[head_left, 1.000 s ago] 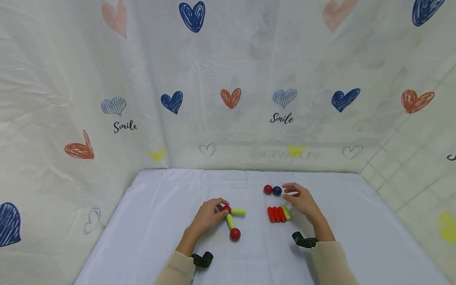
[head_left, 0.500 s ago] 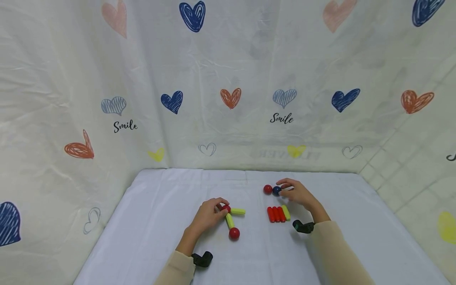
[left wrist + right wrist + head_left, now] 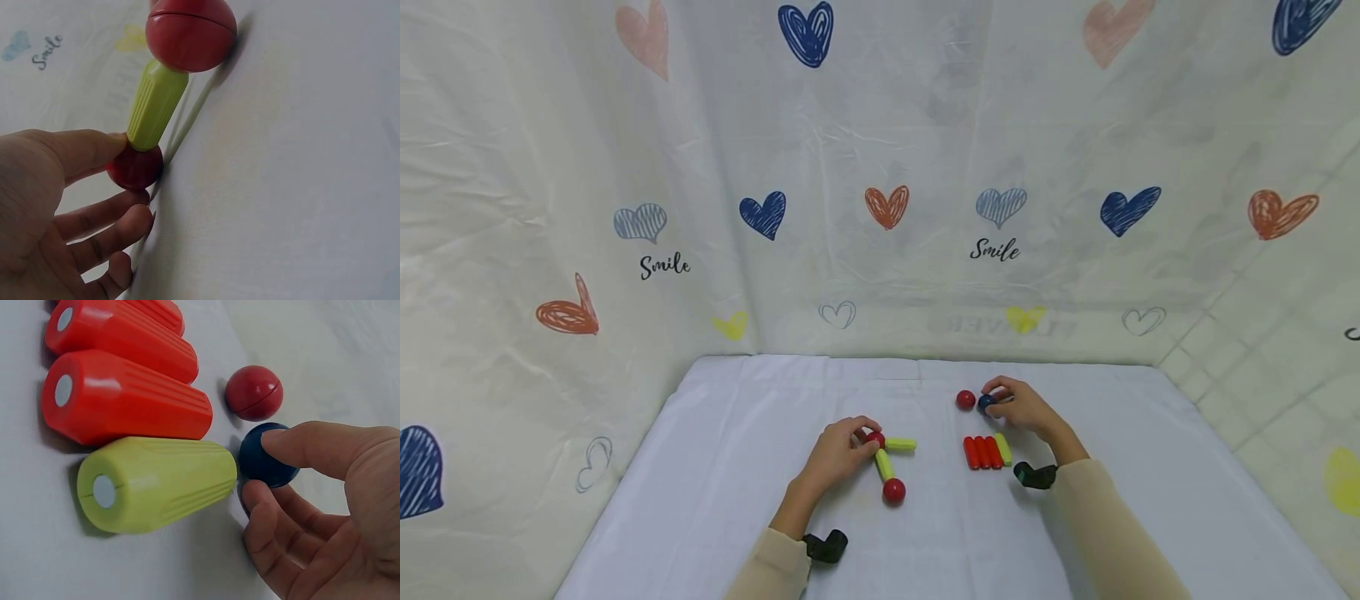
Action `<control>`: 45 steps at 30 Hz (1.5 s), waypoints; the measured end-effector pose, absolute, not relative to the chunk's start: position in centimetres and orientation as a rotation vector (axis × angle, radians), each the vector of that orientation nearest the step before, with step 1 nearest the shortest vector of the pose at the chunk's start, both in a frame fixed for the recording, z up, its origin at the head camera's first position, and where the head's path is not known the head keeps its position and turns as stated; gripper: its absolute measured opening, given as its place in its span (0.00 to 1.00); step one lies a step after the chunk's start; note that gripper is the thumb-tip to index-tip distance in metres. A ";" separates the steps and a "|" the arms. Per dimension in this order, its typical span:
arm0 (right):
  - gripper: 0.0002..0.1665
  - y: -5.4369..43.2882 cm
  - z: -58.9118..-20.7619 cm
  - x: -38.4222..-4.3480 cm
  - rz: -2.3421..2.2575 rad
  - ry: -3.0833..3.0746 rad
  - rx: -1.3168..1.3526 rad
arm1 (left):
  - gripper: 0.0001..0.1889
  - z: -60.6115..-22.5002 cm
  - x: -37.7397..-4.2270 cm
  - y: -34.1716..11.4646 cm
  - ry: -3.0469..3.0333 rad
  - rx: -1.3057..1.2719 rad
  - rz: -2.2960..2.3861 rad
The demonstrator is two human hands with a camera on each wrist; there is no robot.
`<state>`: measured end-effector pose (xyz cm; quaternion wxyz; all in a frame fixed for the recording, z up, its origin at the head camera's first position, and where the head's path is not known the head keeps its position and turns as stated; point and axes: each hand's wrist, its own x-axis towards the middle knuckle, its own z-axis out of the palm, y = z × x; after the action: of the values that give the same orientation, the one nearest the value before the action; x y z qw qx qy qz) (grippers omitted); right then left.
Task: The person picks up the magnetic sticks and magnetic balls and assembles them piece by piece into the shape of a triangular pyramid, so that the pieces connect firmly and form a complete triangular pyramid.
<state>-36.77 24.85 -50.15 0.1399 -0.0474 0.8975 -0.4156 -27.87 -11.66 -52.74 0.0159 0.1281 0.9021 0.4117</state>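
Note:
My left hand pinches a red ball between thumb and fingers. A yellow-green ribbed rod runs from that ball to a second red ball nearer me, and another yellow-green rod points right from the held ball. At the back right, my right hand pinches a dark blue ball between thumb and fingers. A loose red ball lies just left of the blue one.
Several red rods lie side by side in front of my right hand, with a yellow-green rod at the right end of the row; their ends show pale round discs. White cloth covers the table. A heart-printed curtain hangs behind it.
My right hand has moved left onto the blue ball and taken hold of it; the ball now sits slightly apart from the red one. My left hand stays still.

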 end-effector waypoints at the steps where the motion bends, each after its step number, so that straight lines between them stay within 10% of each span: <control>1: 0.20 24.9 -50.2 -36.7 -1.202 2.595 -0.129 | 0.10 -52.8 -27.9 -11.6 2.806 0.394 1.280; 45: 0.17 17.7 -49.4 -30.5 -1.441 2.473 -0.411 | 0.09 -52.5 -27.8 -11.6 2.817 0.334 1.311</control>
<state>-30.45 17.71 -49.36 0.1245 -0.1411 0.8486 -0.4944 -27.85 -11.56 -52.53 0.0080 0.1070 0.9014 0.4196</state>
